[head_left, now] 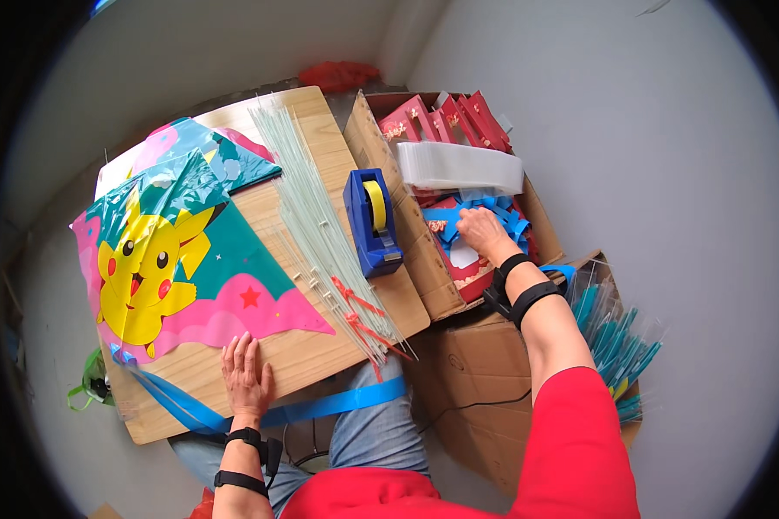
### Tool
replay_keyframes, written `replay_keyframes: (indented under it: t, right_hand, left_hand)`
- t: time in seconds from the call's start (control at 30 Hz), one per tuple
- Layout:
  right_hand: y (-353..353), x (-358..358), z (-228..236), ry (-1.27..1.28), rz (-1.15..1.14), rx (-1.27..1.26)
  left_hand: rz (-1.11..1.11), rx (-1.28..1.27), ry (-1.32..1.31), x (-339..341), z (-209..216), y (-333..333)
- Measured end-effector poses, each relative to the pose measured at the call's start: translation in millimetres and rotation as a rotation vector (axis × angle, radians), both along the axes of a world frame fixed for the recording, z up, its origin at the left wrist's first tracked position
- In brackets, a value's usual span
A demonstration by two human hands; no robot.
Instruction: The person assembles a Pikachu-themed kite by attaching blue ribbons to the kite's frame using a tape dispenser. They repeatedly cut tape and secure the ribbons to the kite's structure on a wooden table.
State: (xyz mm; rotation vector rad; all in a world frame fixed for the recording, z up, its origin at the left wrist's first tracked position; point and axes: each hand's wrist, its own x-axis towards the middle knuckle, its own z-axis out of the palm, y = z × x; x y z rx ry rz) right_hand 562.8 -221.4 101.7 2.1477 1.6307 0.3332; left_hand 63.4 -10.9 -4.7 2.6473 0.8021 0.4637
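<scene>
My left hand (246,374) rests flat on the wooden board, fingers stretched out, at the lower edge of a kite sheet (247,251). The sheet is teal and pink with a yellow cartoon animal, and another folded piece shows behind it. My right hand (483,233) reaches into a cardboard box (428,275), its fingers curled down among short blue strips (502,206). What its fingertips grip, if anything, is hidden. A long blue ribbon (333,404) runs from the sheet's lower left corner along the board's near edge and over my leg.
Thin pale rods (307,199), some tied with red strips, lie along the wooden board (337,143). Beside them stands a blue tape dispenser (363,195) with yellow tape. The box holds red packets (459,119) and a clear plastic roll (459,166). Wrapped teal bundles (619,346) stand at right.
</scene>
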Motion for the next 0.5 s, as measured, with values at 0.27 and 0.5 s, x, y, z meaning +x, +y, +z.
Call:
replay_keyframes:
  t: [0.27, 0.5]
  right_hand:
    - [1, -13, 24, 0.083, -0.068, 0.234]
    - [-2, -26, 45, 0.453, -0.373, 0.545]
  left_hand:
    - [0.015, -0.017, -0.005, 0, 0, 0]
    - [0.015, -0.01, -0.013, -1, 0, -1]
